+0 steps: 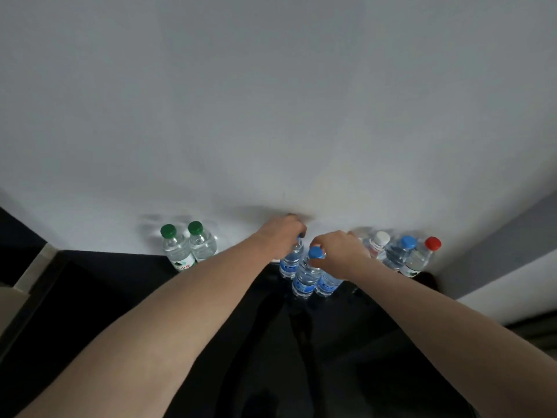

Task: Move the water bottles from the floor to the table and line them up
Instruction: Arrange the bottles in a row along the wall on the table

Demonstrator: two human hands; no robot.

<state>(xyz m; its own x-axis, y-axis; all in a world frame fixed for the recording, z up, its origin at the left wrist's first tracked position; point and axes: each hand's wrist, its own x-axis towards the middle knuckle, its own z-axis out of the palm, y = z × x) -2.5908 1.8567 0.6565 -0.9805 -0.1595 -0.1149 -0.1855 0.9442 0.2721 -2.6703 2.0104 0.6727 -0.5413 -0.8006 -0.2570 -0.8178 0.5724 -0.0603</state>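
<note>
Two green-cap bottles [188, 247] stand on the white surface [271, 116], close to its near edge. Next, the left hand [281, 232] wraps its grip over a blue bottle's [291, 260] top. The right hand [339, 251] pinches the cap of a second blue bottle [307, 274] and maybe holds a third [327, 283]. Beyond stand white-cap [376, 247], blue-cap [399, 254] and red-cap [420, 257] bottles. A bump could knock them off the edge. Farther back there is lots of room.

Both bare arms reach forward and down, almost straight. The left hand [283, 230] is closed from above, knuckles up, a little farther away. The right hand [337, 251] is just beside it on the right, fingers bent, thumb and fingertips pinching.
</note>
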